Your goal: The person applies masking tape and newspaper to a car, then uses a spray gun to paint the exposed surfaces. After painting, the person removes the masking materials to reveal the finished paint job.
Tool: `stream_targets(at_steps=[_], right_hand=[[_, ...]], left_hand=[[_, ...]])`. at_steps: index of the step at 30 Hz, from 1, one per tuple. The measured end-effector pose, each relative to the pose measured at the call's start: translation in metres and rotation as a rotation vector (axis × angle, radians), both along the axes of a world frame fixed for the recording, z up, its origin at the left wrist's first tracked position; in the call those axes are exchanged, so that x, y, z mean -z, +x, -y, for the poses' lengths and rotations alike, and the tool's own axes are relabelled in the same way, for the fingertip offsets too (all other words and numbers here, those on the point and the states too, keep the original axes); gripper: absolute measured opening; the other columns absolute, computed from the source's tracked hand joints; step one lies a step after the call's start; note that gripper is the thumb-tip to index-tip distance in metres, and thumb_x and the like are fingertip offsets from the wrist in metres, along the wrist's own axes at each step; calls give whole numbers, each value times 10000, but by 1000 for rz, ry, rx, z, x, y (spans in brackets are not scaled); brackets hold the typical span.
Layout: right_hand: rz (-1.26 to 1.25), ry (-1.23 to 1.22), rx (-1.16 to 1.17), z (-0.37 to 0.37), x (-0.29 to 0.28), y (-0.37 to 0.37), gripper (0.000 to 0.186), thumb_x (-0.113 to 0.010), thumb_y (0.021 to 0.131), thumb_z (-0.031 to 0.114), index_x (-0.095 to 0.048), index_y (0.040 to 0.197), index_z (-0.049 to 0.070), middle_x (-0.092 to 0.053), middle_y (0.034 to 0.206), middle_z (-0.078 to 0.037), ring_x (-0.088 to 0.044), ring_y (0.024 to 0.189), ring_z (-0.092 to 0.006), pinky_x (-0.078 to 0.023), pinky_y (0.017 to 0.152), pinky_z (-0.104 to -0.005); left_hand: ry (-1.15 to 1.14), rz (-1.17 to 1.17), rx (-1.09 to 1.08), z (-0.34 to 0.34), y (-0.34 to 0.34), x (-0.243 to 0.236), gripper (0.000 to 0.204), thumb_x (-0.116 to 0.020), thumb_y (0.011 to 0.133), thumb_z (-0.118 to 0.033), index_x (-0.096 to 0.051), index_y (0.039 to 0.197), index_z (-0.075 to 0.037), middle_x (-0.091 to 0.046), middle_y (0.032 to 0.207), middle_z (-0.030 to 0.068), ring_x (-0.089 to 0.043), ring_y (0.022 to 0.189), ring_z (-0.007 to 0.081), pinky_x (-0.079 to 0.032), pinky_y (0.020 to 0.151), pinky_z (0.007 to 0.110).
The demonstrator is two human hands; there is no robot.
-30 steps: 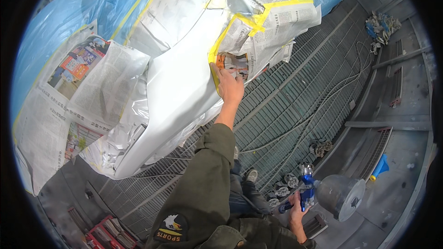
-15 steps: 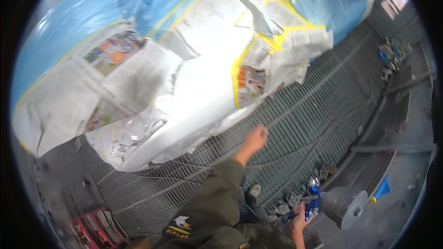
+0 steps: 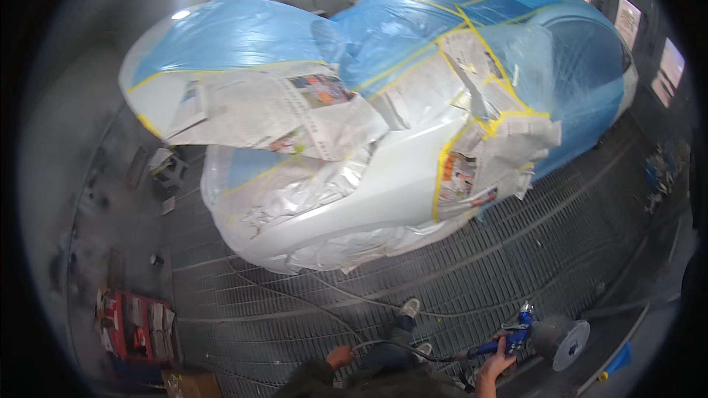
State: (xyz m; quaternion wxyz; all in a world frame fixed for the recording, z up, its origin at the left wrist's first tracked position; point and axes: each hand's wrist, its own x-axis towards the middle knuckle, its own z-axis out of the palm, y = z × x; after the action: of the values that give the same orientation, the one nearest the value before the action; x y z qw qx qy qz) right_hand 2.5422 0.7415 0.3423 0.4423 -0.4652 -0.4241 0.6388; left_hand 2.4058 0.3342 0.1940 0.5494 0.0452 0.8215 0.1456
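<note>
Thin hoses [image 3: 346, 296] across the floor grating [image 3: 516, 258]

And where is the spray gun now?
The spray gun is at lower right in the head view, in the right hand, left of its translucent cup.

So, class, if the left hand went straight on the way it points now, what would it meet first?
The left hand would probably meet the hose beside it, though depth, and whether they already touch, is unclear.

No text can be read; newspaper sheets [image 3: 247, 109] carry print, seemingly too blurred.
</note>
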Motion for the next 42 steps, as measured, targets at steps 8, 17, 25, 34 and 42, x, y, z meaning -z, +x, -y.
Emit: stream_targets(at_steps=[8,17,25,34,42], right_hand=[[-86,-337,98,18,98,33,149,-582,966,60,-595,1083,-31,-640,964,-133,-612,874,-225,-494,853,-390],[-12,-459,257,84,131,62,111,-585,931,71,-641,950,-24,-651,883,-99,-622,808,-220,-510,772,-366],[88,-478,427,196,205,95,124,-676,882,85,-597,804,30,-641,800,-81,-621,739,-219,-510,687,-381],[242,-527,644,353,249,91,182,-781,801,134,-684,911,27,-689,832,-40,-643,717,-147,-488,647,-311],[58,-634,986,380,376,90,91,-681,912,30,-632,980,-4,-670,844,-68,-642,739,-166,-502,677,-303]], left_hand=[[87,-167,-7,27,58,-26,345,-539,983,-294,-625,1245,-87,-638,1147,138,-599,991,364,-469,862,535],[260,-304,37,86,13,-24,289,-560,928,-293,-685,982,-39,-677,881,169,-632,839,369,-471,726,509],[597,-284,73,113,-41,-25,236,-611,921,-250,-680,1035,-55,-688,997,133,-664,894,324,-519,785,410],[252,-96,252,303,-61,2,250,-650,886,-268,-712,980,-45,-709,963,145,-690,923,314,-525,783,379],[-267,25,571,396,-89,6,305,-542,984,-260,-661,1101,-4,-687,948,171,-635,767,277,-509,704,424]])
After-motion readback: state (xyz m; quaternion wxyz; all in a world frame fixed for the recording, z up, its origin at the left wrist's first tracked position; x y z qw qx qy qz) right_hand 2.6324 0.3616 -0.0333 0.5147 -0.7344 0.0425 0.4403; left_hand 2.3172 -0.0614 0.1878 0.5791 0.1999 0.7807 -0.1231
